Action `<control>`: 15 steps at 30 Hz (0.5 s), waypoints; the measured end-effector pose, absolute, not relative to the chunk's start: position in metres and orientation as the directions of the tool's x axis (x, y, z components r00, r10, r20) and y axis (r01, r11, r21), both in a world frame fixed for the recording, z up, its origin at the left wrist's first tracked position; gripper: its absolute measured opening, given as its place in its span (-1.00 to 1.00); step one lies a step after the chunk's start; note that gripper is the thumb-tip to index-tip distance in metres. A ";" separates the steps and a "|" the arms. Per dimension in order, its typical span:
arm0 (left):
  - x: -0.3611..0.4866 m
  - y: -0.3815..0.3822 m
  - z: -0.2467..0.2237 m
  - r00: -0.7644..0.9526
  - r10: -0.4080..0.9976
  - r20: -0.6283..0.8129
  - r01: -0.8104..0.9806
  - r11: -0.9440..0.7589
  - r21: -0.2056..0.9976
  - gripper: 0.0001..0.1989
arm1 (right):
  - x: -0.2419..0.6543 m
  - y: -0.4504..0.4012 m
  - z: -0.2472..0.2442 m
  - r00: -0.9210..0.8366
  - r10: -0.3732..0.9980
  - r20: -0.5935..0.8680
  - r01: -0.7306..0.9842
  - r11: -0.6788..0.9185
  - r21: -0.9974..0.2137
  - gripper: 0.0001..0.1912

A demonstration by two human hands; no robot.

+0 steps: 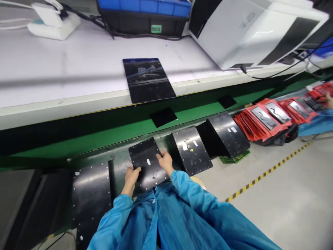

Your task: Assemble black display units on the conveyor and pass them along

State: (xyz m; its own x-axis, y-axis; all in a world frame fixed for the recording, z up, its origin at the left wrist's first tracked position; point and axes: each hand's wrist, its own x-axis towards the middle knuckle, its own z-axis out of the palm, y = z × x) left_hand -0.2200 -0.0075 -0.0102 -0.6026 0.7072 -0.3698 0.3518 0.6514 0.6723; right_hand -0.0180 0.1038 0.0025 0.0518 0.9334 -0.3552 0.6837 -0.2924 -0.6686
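Note:
Between my two hands is a flat black panel with small light dots along its edges and a white label in the middle. My left hand grips its left edge, thumb on top. On its right edge is my right hand, thumb also on top; the fingers of both hands are mostly hidden underneath. A stack of similar black panels lies just to the right, its top one bearing small white labels. To the left is another dotted black panel.
A glossy dark panel overhangs the white bench edge. Farther right lie more black panels and red-wrapped packs, near another person's blue sleeve. A white machine and a blue-and-black bin stand on the bench.

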 end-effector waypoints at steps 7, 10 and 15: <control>-0.096 0.046 0.057 -0.295 0.839 -0.457 0.139 0.511 0.848 -0.69 | 0.143 0.152 0.070 0.212 0.971 -0.113 0.613 -0.222 -0.758 -0.61; -0.033 0.072 0.069 -0.157 0.877 -0.454 0.193 0.479 0.857 -0.73 | 0.204 0.165 0.072 0.351 0.931 -0.097 0.559 -0.291 -0.777 -0.56; 0.018 0.077 0.049 -0.128 0.911 -0.392 0.424 0.407 0.809 -0.38 | 0.251 0.167 0.052 0.406 0.907 -0.110 0.606 -0.358 -0.710 -0.45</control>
State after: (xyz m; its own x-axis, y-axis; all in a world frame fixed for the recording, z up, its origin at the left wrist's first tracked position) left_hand 0.0178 0.0772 0.0488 -0.1276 0.9111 -0.3919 0.4243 0.4073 0.8087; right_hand 0.2509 0.1667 0.0519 0.4059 0.9072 -0.1102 0.6065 -0.3576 -0.7102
